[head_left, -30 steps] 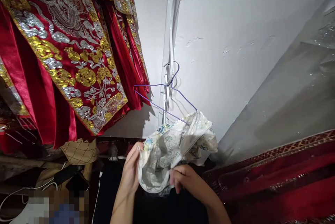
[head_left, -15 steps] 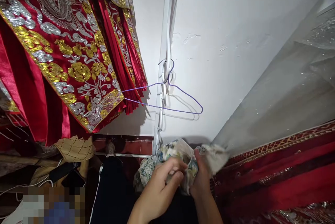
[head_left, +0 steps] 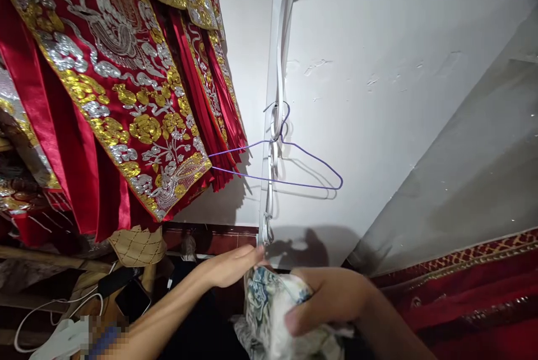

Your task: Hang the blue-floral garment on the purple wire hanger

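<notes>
A bunched white cloth (head_left: 269, 298) with a blue-green floral print hangs low in front of me, perhaps a garment; its full shape is hidden in the folds. My right hand (head_left: 336, 298) grips it from the right, thumb pressed on the fabric. On the other side, my left hand (head_left: 233, 266) has its fingertips closed at the cloth's upper left edge, partly out of sight. Above both hands a thin purple wire hanger (head_left: 311, 150) hangs bare from a white cord (head_left: 279, 68) on the wall.
Red robes with gold and silver embroidery (head_left: 143, 124) hang at left, overlapping the hanger's end. A phone (head_left: 132, 297), white cable (head_left: 25, 321) and woven quilted item (head_left: 138, 245) lie lower left. At right are greyish sheer fabric (head_left: 474, 164) and red cloth (head_left: 462, 287).
My hands have drawn apart: the left went up and left to the cloth's edge, the right turned across its front. The cloth hangs lower and more spread. The view shifted slightly.
</notes>
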Tool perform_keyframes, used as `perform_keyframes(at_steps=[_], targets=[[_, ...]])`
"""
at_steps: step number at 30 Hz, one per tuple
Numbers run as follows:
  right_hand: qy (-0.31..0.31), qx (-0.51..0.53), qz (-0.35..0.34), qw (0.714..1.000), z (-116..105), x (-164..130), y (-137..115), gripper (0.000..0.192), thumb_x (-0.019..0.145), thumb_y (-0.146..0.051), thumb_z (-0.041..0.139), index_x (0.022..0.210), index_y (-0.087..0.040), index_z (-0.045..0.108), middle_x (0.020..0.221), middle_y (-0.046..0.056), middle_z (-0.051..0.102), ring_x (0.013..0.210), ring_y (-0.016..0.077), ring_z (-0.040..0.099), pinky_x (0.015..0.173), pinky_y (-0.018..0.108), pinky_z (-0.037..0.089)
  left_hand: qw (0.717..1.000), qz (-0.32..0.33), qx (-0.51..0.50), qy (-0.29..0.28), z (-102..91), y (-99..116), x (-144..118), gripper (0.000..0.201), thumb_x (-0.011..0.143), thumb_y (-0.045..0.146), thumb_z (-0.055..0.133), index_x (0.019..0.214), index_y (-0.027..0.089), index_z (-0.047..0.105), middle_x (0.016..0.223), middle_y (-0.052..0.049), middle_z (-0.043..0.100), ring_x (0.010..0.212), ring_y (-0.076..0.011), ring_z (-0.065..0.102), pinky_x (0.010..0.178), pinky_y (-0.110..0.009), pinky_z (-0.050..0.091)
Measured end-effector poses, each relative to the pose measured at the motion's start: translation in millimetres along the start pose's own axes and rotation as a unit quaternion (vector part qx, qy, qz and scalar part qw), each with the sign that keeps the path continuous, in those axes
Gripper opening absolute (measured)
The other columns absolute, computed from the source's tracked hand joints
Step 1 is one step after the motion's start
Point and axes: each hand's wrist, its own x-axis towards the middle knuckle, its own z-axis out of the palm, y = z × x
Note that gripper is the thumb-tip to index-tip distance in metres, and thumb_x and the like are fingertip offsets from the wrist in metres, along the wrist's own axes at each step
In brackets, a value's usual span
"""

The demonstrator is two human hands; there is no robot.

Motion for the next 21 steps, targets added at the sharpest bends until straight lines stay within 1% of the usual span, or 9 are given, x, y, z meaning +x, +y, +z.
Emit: perform_keyframes(at_steps=[3,5,7,10,11,13,16,18,21], targets=[[0.063,-0.054,0.013,0.996,-31.1,-24.0,-22.2,0.024,0.074,-0.04,0.078,0.079,-0.016,0.076,0.076,0.003,0.068,0.068,0.016,0.061,0.064,0.024,0.05,0.983,0.028,0.181,0.001,-18.7,-6.3,-7.9,0.068,0.1,0.065,0.023,0.067,0.017,0.06,0.066,-0.002,0.059,0.064,-0.0163,0.053,0.077,-0.03,0.045],[0.161,-0.118,-0.031,0.979,-54.0,-35.7,-37.1,0.024,0.078,-0.037,0.073,0.088,-0.016,0.077,0.077,0.004,0.068,0.065,0.0161,0.06,0.056,0.024,0.047,0.952,0.028,0.303,0.029,-36.2,-6.3,-10.5,0.06,0.1,0.058,0.032,0.066,0.018,0.059,0.063,-0.003,0.06,0.064,-0.0175,0.056,0.082,-0.032,0.044],[0.32,-0.18,-0.077,0.927,-74.1,-37.6,-46.2,0.035,0.08,-0.033,0.069,0.111,-0.019,0.075,0.075,0.003,0.068,0.052,0.0138,0.054,0.047,0.024,0.042,0.913,-0.02,0.404,0.057,-55.5,-5.2,-11.9,0.048,0.099,0.051,0.04,0.073,0.019,0.065,0.071,-0.006,0.067,0.073,-0.0224,0.064,0.087,-0.036,0.044],[0.528,-0.227,-0.14,0.806,-95.2,-16.9,-41.4,0.065,0.078,-0.023,0.064,0.143,-0.026,0.055,0.092,0.006,0.073,0.046,0.0131,0.052,0.045,0.026,0.044,0.864,-0.135,0.479,0.081,-81.1,-6.0,-15.2,0.03,0.094,0.038,0.047,0.092,0.022,0.072,0.089,-0.012,0.075,0.088,-0.0302,0.071,0.088,-0.042,0.047],[0.545,-0.238,-0.16,0.788,-100.3,-4.6,-35.1,0.07,0.078,-0.021,0.061,0.147,-0.027,0.051,0.107,0.009,0.074,0.053,0.0158,0.06,0.051,0.029,0.049,0.854,-0.163,0.486,0.088,-87.6,-7.4,-16.9,0.028,0.093,0.033,0.047,0.097,0.021,0.072,0.093,-0.013,0.076,0.091,-0.032,0.071,0.087,-0.043,0.049],[0.521,-0.257,-0.194,0.791,-109.0,23.7,-18.3,0.07,0.08,-0.021,0.055,0.15,-0.027,0.048,0.138,0.011,0.063,0.089,0.0249,0.071,0.075,0.035,0.057,0.844,-0.194,0.49,0.1,-96.6,-11.9,-20.7,0.028,0.09,0.027,0.048,0.1,0.02,0.073,0.099,-0.016,0.076,0.094,-0.0341,0.072,0.084,-0.043,0.051],[0.471,-0.271,-0.207,0.814,-121.9,58.7,7.2,0.061,0.085,-0.023,0.05,0.145,-0.026,0.054,0.145,0.006,0.059,0.127,0.0289,0.059,0.104,0.04,0.048,0.84,-0.217,0.485,0.108,-101.9,-20.5,-24.7,0.028,0.087,0.025,0.052,0.104,0.017,0.073,0.106,-0.018,0.076,0.098,-0.0342,0.073,0.085,-0.042,0.053],[0.46,-0.277,-0.195,0.821,-131.3,66.8,19.9,0.049,0.084,-0.023,0.048,0.129,-0.026,0.067,0.127,0.004,0.071,0.118,0.028,0.065,0.1,0.038,0.05,0.842,-0.224,0.478,0.112,-102.7,-24.8,-24.6,0.035,0.089,0.032,0.054,0.116,0.016,0.07,0.12,-0.019,0.072,0.11,-0.0335,0.07,0.091,-0.04,0.053],[0.5,-0.303,-0.175,0.793,-146.1,51.8,30.8,0.033,0.082,-0.023,0.051,0.105,-0.024,0.074,0.099,0.001,0.078,0.094,0.0258,0.071,0.082,0.032,0.053,0.857,-0.203,0.455,0.133,-103.7,-24.8,-19.8,0.042,0.096,0.043,0.046,0.115,0.015,0.07,0.15,-0.017,0.053,0.133,-0.0302,0.056,0.108,-0.037,0.045]])
